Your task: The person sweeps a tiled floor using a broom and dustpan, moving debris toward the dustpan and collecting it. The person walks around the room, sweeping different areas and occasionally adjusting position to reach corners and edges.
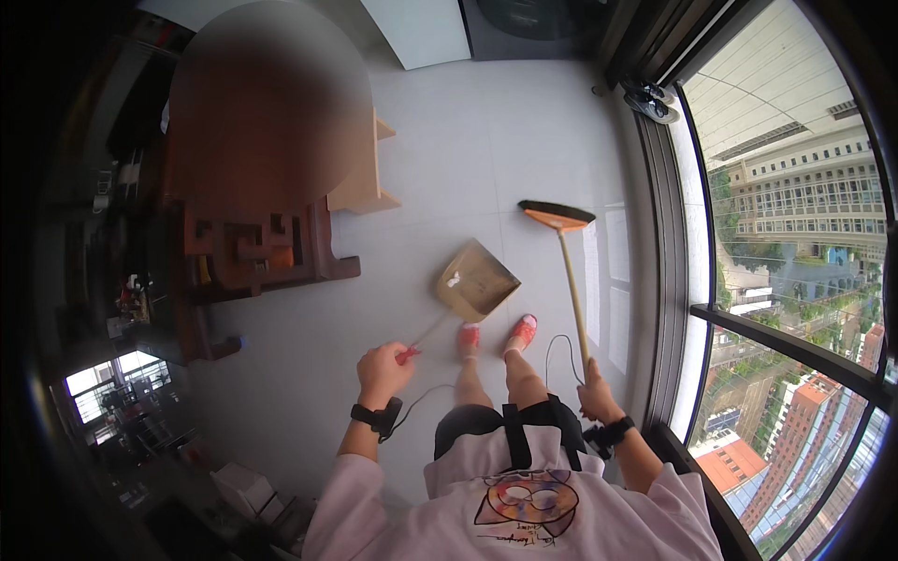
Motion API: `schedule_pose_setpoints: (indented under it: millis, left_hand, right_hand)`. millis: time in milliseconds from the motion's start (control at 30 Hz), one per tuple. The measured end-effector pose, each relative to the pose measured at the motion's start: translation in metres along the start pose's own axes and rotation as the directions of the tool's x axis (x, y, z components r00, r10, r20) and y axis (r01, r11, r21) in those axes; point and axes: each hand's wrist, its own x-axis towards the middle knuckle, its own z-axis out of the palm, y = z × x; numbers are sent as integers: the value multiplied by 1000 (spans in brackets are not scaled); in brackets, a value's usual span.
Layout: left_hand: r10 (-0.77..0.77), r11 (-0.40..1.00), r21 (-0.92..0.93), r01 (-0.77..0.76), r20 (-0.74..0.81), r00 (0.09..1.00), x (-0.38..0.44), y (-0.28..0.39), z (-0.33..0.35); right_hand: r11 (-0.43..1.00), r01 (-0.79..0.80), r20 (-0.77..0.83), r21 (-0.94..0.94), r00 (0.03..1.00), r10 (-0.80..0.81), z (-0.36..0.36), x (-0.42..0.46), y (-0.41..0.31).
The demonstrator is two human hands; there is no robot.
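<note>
My left hand (384,373) grips the red end of a dustpan's long handle. The handle slants away to the tan dustpan (479,280), whose pan lies in front of my feet with a small white scrap inside. My right hand (598,397) is closed round the yellow stick of a broom (559,214). The broom's orange head with dark bristles is farther off, to the right of the dustpan and apart from it. Each wrist wears a black strapped device with a thin cable.
Carved dark wooden furniture (273,245) stands at the left, a pale wooden piece (361,182) beside it. Along the right run a sliding-door track (663,231) and a window with railings. Shoes (651,102) sit at the far right corner. A white cabinet (417,31) is at the far side.
</note>
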Motion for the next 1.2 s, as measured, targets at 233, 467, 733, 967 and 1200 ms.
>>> schedule_pose_setpoints:
  millis: [233,467,733,967,1200]
  left_hand:
    - [65,998,3,-65,-15,998,-2,-4,-1]
    - [141,990,13,-142,5,990,-2,-32,-19]
    - [290,954,52,-294,77,954,17,-50,-28]
    - [305,951,26,-308,92,948,20,-57,-26]
    - [308,951,-12,-308,56,950,21,-61,-19]
  right_hand:
    - [843,-209,369,495,929,14,-28,-105,-34]
    - [627,-232,217,744,971,102,-49,-129,-59]
    - [755,-76,-49,651,989,142,-19,-56,-76]
    - [756,-195,1,624,968,249,49,-27,-43]
    - [785,-316,332,533,931,149,116,-132,-99]
